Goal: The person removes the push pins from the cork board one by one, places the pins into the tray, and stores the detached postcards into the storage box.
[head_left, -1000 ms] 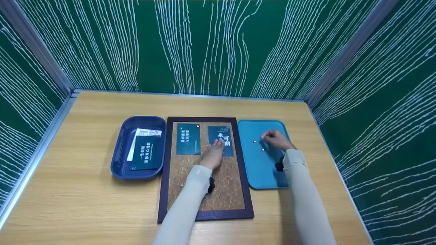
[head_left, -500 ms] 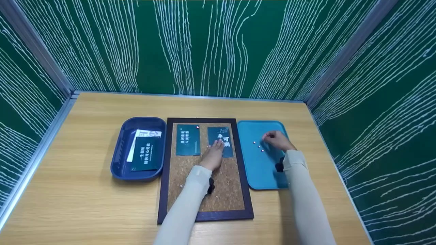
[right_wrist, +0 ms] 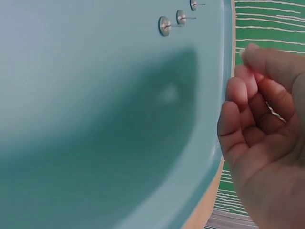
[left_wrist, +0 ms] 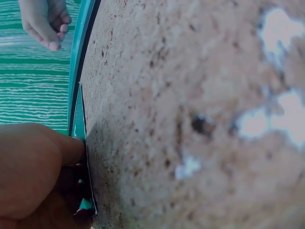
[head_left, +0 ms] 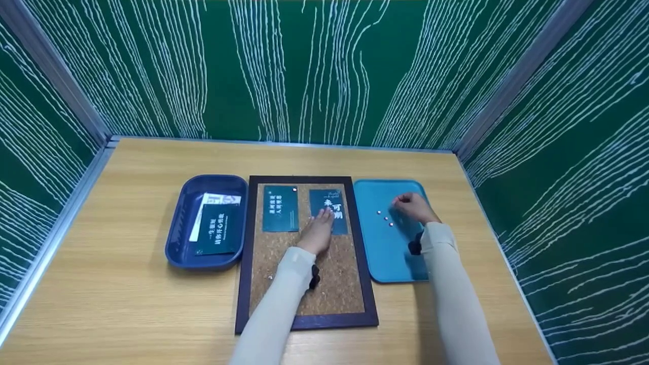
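Note:
My left hand (head_left: 317, 230) rests with fairly straight fingers on a dark green card (head_left: 340, 223) with white writing, on the framed cork board (head_left: 334, 284). In the left wrist view the card's thin edge (left_wrist: 86, 157) shows beside the hand. Over the light blue tray (head_left: 385, 258), my right hand (head_left: 413, 207) has curled fingers, thumb and forefinger tips together. Whether a thumbtack sits between them is hidden; a small pale spot shows there in the right wrist view. Three silver thumbtacks (right_wrist: 164, 26) lie point up on the tray.
Another green card (head_left: 280, 215) lies at the board's upper left, with a shiny tack (head_left: 294, 189) at its top right corner. To the left, a dark blue basin (head_left: 175, 253) holds a green card (head_left: 218, 235) over a white one. Patterned green walls enclose the wooden table (head_left: 101, 284).
A second ago two tacks showed apart from my right hand; since half a second ago, three show. The right hand has shifted slightly right. My left hand stays on the card.

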Tool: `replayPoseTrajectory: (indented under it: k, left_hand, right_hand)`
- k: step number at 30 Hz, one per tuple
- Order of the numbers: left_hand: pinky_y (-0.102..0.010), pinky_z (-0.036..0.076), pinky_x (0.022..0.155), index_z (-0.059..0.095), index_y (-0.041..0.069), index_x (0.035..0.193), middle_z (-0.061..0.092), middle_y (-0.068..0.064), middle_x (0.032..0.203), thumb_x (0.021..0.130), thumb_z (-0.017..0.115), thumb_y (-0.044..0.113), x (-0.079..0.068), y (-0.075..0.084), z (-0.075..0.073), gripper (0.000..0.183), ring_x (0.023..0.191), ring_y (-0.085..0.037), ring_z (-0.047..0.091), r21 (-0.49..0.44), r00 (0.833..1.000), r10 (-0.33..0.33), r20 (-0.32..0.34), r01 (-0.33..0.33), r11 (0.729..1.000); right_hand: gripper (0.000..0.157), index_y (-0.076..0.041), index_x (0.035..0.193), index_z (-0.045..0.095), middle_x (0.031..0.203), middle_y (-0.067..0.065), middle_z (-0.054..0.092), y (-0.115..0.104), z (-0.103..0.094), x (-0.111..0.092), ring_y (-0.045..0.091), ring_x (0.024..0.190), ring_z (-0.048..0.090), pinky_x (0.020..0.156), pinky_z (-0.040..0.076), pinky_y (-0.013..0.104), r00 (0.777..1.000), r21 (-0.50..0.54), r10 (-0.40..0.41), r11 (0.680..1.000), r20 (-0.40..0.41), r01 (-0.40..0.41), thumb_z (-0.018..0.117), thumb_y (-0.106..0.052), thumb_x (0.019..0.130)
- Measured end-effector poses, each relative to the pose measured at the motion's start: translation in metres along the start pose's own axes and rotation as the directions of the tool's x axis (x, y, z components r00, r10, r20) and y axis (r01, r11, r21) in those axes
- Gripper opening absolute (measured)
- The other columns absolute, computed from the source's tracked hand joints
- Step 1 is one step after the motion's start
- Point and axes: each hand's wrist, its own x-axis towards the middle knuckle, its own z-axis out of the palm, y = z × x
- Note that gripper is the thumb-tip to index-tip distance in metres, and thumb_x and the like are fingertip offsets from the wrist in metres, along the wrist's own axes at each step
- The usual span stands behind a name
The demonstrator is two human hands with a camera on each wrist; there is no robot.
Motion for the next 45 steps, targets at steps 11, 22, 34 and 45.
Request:
replayPoseTrajectory:
  k: [11, 22, 34, 45]
  left_hand:
    - [-0.041, 0.016, 0.117, 0.029, 0.003, 0.152, 0.021, -0.011, 0.159, 0.106, 0.031, 0.009, 0.0, 0.002, -0.002, 0.046, 0.146, -0.025, 0.016, -0.003, 1.0, -0.006, 0.009, 0.006, 1.0]
    - [-0.041, 0.017, 0.117, 0.029, 0.003, 0.152, 0.022, -0.011, 0.159, 0.104, 0.034, 0.005, 0.003, 0.001, -0.001, 0.048, 0.146, -0.025, 0.017, 0.018, 1.0, -0.012, 0.014, 0.011, 1.0]
    - [-0.039, 0.014, 0.117, 0.027, 0.005, 0.153, 0.017, -0.009, 0.16, 0.103, 0.031, -0.002, 0.001, 0.001, -0.001, 0.051, 0.146, -0.024, 0.013, -0.003, 0.999, -0.022, 0.033, 0.023, 1.0]
    - [-0.042, 0.016, 0.117, 0.03, 0.002, 0.151, 0.021, -0.012, 0.159, 0.102, 0.033, -0.002, 0.003, 0.0, 0.001, 0.05, 0.146, -0.026, 0.016, 0.018, 1.0, -0.012, 0.019, 0.012, 1.0]
  right_hand:
    - [0.035, 0.004, 0.122, 0.06, 0.106, 0.014, 0.06, -0.012, 0.001, 0.002, 0.023, 0.094, 0.056, 0.083, 0.048, 0.031, 0.997, 0.122, 0.049, 0.992, -0.065, -0.041, 0.049, -0.023, 0.103]
    - [0.039, 0.01, 0.127, 0.055, 0.109, 0.022, 0.062, -0.036, 0.008, 0.002, 0.025, 0.092, 0.064, 0.094, 0.05, 0.043, 0.998, 0.339, 0.065, 0.939, -0.021, -0.054, 0.052, -0.019, 0.102]
    - [0.038, 0.009, 0.131, 0.052, 0.122, 0.028, 0.058, -0.057, 0.032, 0.013, 0.034, 0.108, 0.062, 0.097, 0.048, 0.044, 0.995, 0.435, 0.07, 0.895, 0.073, -0.095, 0.049, -0.017, 0.103]
    - [0.04, 0.009, 0.131, 0.052, 0.122, 0.025, 0.06, -0.071, 0.053, 0.025, 0.032, 0.108, 0.063, 0.093, 0.051, 0.037, 0.989, 0.461, 0.067, 0.879, 0.133, -0.121, 0.056, -0.015, 0.1]
